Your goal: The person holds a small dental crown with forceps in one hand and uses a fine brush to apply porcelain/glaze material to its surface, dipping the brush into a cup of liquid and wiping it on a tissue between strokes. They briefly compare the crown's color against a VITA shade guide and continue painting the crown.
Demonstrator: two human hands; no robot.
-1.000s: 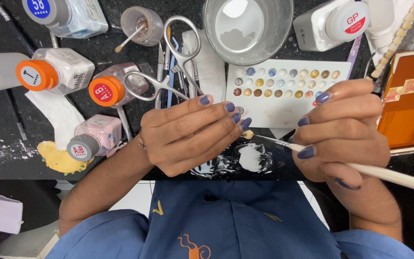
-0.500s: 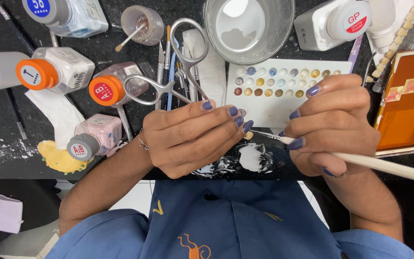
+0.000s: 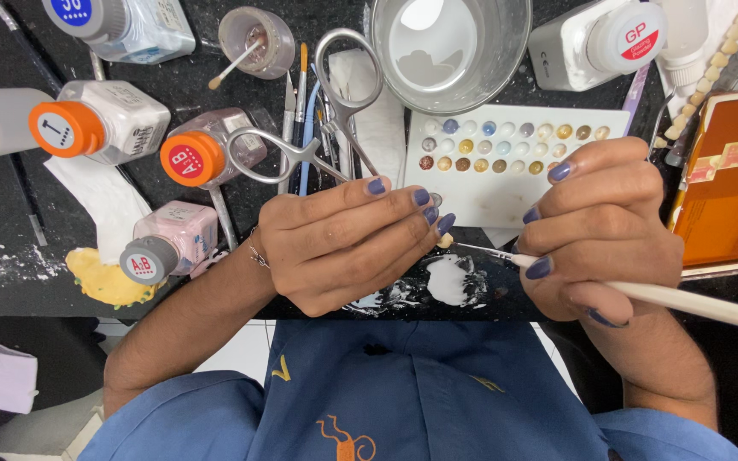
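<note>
Left hand (image 3: 343, 243) curled, fingertips pinching a tiny cream-coloured piece (image 3: 444, 242), likely a tooth crown, held just above the black table edge (image 3: 10, 256) over white paste smears (image 3: 450, 280). Right hand (image 3: 604, 230) clenched around a thin white-handled brush (image 3: 685, 299), pen-style grip, brush tip touching or almost touching the small piece; cannot tell which. Behind the hands: white palette (image 3: 514, 183) with rows of small coloured wells, clear glass cup (image 3: 446, 47), metal forceps (image 3: 335, 119) lying across other slim tools, orange-capped bottles (image 3: 190, 158), a grey-capped pink bottle (image 3: 168, 243), yellow sponge (image 3: 104, 277) on the left, orange box (image 3: 728, 196) on the right. Risks, my judgement: the piece is very small and gripped only at the fingertips, so too much brush pressure could flick it out and drop it into the lap or onto the floor. The long brush handle sticks out to the right near the orange box, a bump there would jolt the tip and smear. Left fingers hide most of the piece, so paint could land on nails instead.
</note>
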